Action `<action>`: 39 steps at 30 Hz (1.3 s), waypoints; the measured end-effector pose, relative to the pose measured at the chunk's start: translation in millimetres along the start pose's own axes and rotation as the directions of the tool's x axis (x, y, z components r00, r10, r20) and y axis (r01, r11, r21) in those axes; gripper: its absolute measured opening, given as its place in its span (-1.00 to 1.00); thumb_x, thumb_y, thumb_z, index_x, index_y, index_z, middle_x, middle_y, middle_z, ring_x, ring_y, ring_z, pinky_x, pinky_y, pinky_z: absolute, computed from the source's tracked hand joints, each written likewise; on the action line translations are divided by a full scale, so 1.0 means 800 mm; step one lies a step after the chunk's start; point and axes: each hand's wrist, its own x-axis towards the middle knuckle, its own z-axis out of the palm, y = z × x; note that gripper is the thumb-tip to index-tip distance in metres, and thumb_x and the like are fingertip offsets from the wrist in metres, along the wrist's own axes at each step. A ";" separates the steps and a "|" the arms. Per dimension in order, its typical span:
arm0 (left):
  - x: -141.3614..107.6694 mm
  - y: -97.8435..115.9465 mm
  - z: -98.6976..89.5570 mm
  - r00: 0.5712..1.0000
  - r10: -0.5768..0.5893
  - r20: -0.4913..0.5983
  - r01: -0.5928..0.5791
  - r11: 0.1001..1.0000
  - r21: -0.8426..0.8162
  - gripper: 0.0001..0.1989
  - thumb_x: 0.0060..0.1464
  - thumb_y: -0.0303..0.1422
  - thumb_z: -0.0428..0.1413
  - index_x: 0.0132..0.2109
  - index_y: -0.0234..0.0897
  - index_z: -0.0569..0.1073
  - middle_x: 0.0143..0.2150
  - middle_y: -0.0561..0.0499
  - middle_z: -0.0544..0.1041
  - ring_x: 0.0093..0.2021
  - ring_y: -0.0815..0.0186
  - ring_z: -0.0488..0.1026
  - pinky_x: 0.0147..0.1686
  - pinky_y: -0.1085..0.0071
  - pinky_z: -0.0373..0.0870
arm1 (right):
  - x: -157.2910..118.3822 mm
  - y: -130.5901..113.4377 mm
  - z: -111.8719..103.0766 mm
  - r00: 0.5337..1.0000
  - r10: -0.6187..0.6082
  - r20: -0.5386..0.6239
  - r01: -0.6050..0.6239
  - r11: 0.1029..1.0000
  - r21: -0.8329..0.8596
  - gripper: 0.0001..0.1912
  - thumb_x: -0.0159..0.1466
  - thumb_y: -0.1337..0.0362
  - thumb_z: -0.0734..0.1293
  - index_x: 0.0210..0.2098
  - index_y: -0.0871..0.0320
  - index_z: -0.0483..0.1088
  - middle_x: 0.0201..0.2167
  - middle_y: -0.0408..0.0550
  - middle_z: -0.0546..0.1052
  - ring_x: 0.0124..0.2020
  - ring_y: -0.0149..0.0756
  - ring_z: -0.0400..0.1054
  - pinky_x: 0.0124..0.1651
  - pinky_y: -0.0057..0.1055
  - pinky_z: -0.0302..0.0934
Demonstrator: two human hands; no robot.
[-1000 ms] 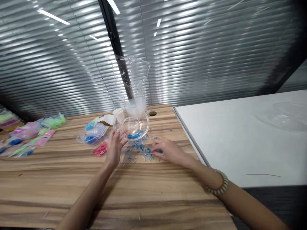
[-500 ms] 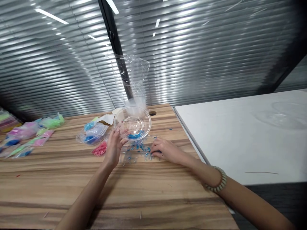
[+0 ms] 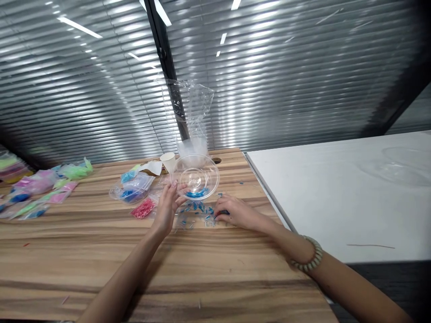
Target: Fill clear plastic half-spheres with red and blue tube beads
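My left hand grips a clear plastic bowl by its near left side, tilting it so its inside faces me. Small blue tube-shaped pieces lie gathered in the bowl's lower part. Below it, loose blue and clear pieces are scattered on the wooden table. At the right edge of that scatter is my right hand, fingers closed together low over the tabletop. Whatever sits between its fingertips is too small to make out.
To the left lie a bag of red pieces, a clear container with blue pieces and several colourful bags. Behind the bowl stand a paper cup and a tall clear plastic bag. A white table adjoins on the right.
The bowl in my left hand has shifted slightly right within the view, uncovering more of the paper cup. My right hand stays by the scattered pieces, and the whole view has moved a little.
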 end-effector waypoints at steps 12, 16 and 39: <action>-0.003 -0.001 0.002 1.000 0.000 -0.009 0.000 1.000 0.030 -0.46 -0.09 -0.04 0.17 -0.03 -0.27 0.34 -0.10 -0.12 0.49 -0.10 0.19 0.45 -0.20 0.34 0.37 | 0.003 0.000 0.001 0.999 -0.026 0.021 0.026 0.999 0.021 -0.89 0.23 0.37 0.32 -0.33 0.17 0.53 -0.33 -0.05 0.53 -0.25 -0.28 0.36 -0.14 -0.37 0.18; -0.005 -0.002 0.003 1.000 -0.014 0.003 0.014 0.999 0.039 -0.43 -0.10 -0.01 0.17 0.00 -0.26 0.34 -0.08 -0.13 0.49 -0.06 0.16 0.44 -0.19 0.33 0.38 | 0.004 0.001 0.004 0.998 -0.057 0.025 0.056 0.998 0.020 -0.89 0.21 0.40 0.33 -0.33 0.17 0.52 -0.34 -0.05 0.52 -0.25 -0.29 0.36 -0.16 -0.39 0.18; 0.022 -0.013 -0.021 0.993 0.108 -0.047 -0.103 0.990 0.092 -0.53 -0.03 -0.08 0.15 -0.05 -0.28 0.35 -0.10 -0.07 0.45 -0.20 0.30 0.46 -0.22 0.37 0.43 | 0.007 0.025 -0.012 0.888 -0.194 -0.416 0.186 0.981 -0.061 -0.84 0.32 0.38 0.15 -0.34 0.17 0.34 -0.38 -0.03 0.42 -0.33 -0.29 0.28 -0.28 -0.37 0.19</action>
